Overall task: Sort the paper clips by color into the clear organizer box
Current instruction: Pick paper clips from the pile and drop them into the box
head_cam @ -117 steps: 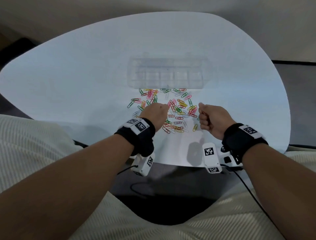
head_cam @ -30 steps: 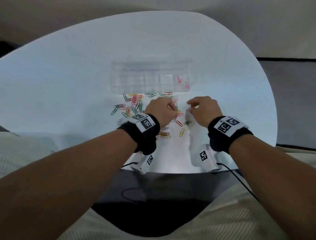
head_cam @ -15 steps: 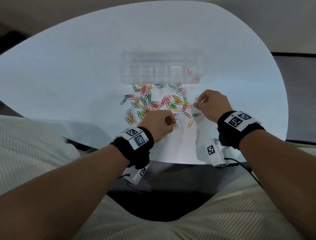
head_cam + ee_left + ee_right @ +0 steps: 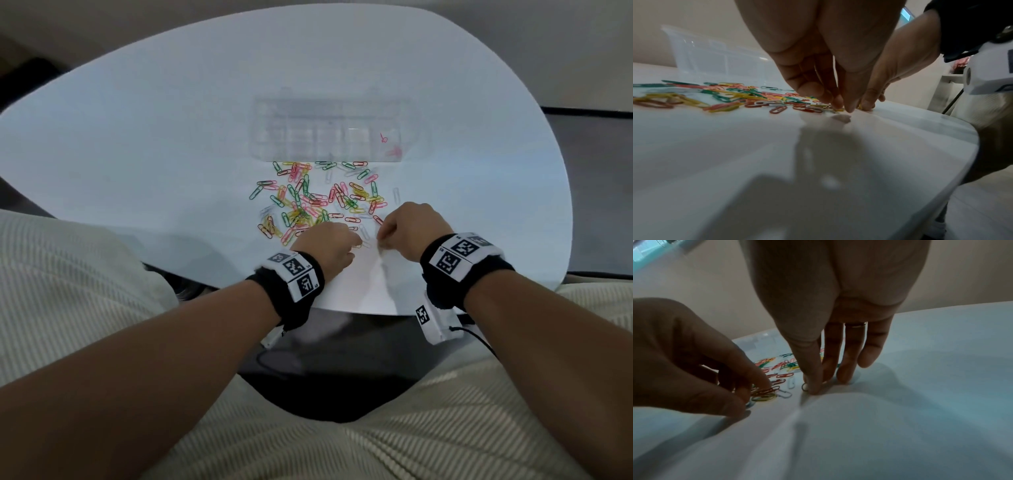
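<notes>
- Left hand point(image 4: 329, 245) was down at the near edge of the paper clips point(image 4: 318, 202) on the white table point(image 4: 137, 137), fingers curled, tips bunched together.
- In the right wrist view the left hand's fingers point(image 4: 756, 382) pinched a small cluster of red and yellow clips point(image 4: 764, 393) against the tabletop; a few of them showed under the fingertips.
- Right hand point(image 4: 411, 229) sat just beside the left, at the near right edge of the pile – fingers pointing down, mostly straight.
- Its thumb tip point(image 4: 813, 387) pressed on a dark clip point(image 4: 804, 387) lying flat on the table; whether the clip was actually gripped – could not tell. A ring point(image 4: 856, 324) showed on one finger.
- Loose clips lay spread in a patch between the hands and the clear organizer box point(image 4: 329, 133): green, red, pink, yellow, orange, some white.
- Box stood on the table beyond the pile, its near wall just beside the farthest clips, lid open behind.
- Pink clips point(image 4: 390, 144) already lay in the box's rightmost compartment; the other compartments were too blurred to read.
- Both wrists wore black bands with printed markers point(image 4: 455, 255).
</notes>
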Available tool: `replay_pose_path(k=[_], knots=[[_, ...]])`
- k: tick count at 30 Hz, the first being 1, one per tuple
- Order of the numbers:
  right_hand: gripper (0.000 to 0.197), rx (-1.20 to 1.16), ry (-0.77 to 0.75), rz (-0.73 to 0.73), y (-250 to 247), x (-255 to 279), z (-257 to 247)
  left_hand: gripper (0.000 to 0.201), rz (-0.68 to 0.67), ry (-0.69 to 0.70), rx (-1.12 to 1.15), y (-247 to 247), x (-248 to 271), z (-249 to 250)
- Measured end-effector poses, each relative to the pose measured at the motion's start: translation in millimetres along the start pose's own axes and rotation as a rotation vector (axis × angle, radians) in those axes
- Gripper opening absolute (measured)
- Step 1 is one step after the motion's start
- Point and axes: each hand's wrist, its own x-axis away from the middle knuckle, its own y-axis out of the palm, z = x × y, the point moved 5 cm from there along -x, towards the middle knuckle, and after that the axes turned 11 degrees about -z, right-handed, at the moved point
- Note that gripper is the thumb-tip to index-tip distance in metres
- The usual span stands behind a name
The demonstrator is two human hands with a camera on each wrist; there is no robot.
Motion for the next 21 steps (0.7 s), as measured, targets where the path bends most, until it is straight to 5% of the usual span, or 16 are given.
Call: replay_pose_path(k=[7, 14, 18, 21], knots=[[0.015, -0.154, -0.038, 0.080, -9.2, -4.5, 8.5, 0.029, 0.025, 0.009, -0.079, 4.4, -0.5, -1.4], [0.018, -0.804, -0.085, 0.074, -17.0, -7.3, 12.6, 0.023, 0.149, 0.067, -0.150, 3.8, -2.8, 2.4], [0.025, -1.155, -0.025, 0.016, -11.7, -6.3, 9.2, 0.009, 0.237, 0.022, 0.123, -13.8, -1.6, -5.2], [0.025, -1.135, -0.029, -0.036, -5.1, -11.3, -3.9, 0.005, 0.307, -0.093, 0.470, -32.1, 0.3, -25.2]])
